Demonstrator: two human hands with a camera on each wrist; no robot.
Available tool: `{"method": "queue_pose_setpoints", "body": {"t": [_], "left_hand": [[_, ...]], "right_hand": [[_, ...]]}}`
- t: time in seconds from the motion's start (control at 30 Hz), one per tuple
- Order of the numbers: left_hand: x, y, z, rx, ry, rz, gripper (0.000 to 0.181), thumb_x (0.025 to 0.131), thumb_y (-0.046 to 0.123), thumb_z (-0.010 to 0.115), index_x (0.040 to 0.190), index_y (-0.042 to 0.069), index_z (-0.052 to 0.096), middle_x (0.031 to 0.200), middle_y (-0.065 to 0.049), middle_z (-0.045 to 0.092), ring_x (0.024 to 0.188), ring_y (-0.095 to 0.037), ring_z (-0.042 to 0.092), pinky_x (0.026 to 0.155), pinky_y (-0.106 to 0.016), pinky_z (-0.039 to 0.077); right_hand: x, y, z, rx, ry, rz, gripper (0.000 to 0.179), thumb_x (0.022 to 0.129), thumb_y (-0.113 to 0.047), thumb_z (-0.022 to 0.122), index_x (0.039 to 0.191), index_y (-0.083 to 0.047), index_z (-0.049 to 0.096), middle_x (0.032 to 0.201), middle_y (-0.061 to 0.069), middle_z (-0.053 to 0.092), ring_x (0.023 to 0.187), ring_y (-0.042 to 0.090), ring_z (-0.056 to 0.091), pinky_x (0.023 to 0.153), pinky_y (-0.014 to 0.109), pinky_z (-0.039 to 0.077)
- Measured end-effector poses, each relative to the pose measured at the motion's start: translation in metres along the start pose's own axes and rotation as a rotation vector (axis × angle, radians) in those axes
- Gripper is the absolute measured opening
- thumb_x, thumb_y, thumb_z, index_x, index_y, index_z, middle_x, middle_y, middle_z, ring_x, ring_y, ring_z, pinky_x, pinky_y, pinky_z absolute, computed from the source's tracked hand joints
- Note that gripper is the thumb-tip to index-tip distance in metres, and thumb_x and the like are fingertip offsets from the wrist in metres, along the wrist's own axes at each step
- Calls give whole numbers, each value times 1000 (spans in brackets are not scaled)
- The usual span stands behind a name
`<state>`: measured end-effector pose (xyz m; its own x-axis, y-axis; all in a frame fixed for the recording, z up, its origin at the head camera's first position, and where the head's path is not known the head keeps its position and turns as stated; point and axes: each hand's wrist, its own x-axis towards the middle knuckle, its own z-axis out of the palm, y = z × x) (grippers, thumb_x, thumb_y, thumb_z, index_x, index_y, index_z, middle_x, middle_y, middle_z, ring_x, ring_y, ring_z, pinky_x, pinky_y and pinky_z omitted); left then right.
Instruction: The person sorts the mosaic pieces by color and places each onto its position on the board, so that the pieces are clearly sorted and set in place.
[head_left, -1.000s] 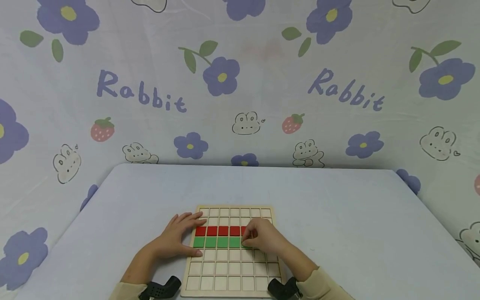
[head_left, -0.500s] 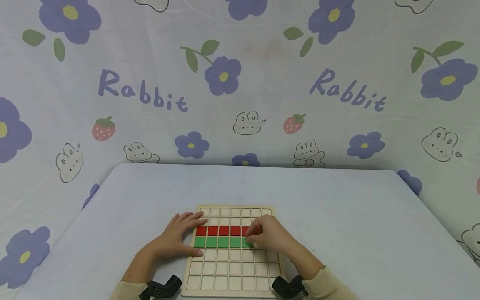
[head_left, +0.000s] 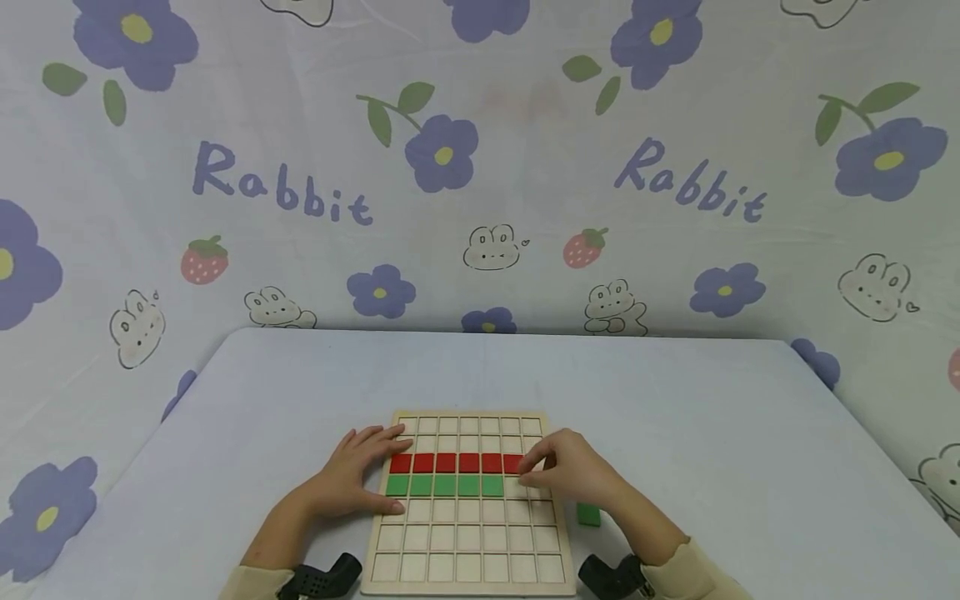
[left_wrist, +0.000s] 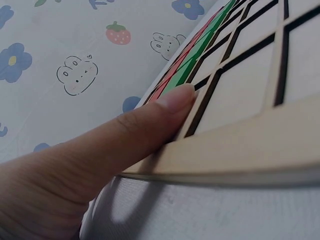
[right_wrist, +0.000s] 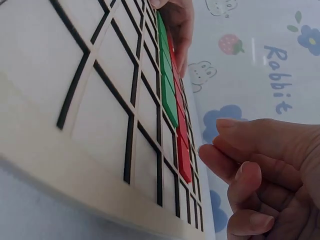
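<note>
A wooden grid board (head_left: 457, 586) lies flat on the white table. One of its rows holds several red tiles (head_left: 446, 463), and the row nearer the person holds several green tiles (head_left: 445, 485). My left hand (head_left: 341, 479) rests on the board's left edge, fingers and thumb spread; its thumb (left_wrist: 150, 117) presses the frame in the left wrist view. Over the board's right edge, by the end of the red row, hovers my right hand (head_left: 573, 469). In the right wrist view its fingers (right_wrist: 245, 182) are loosely bent and nothing shows between them.
A loose green tile (head_left: 588, 514) lies on the table right of the board, beneath the right wrist. Dark wrist cameras are strapped to both wrists. Behind the table (head_left: 712, 433) hangs a patterned cloth (head_left: 300, 100).
The right hand has moved right, off the fifth green tile toward the board's edge. That tile is now fully visible, and a loose green tile beside the board has come into view. The left hand stays put.
</note>
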<state>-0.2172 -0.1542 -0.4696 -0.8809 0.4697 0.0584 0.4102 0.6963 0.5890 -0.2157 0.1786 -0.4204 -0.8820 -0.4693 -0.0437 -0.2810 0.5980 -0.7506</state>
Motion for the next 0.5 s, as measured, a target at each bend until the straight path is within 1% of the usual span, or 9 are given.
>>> {"method": "queue_pose_setpoints", "body": {"t": [0.27, 0.5], "left_hand": [[0, 1, 0, 7, 4, 21, 86, 65, 51, 79, 137, 16, 48, 150, -9, 34, 138, -39, 23, 111, -63, 4], [-1, 3, 0, 2, 6, 22, 85, 65, 50, 79, 136, 16, 48, 150, -9, 34, 138, -40, 23, 110, -65, 4]], "right_hand": [[-13, 10, -9, 33, -22, 40, 10, 79, -14, 72, 85, -6, 74, 67, 1, 59, 51, 7, 37, 44, 18, 33], [-22, 16, -17, 50, -23, 58, 11, 77, -14, 74, 85, -6, 74, 71, 0, 62, 52, 7, 39, 45, 18, 33]]}}
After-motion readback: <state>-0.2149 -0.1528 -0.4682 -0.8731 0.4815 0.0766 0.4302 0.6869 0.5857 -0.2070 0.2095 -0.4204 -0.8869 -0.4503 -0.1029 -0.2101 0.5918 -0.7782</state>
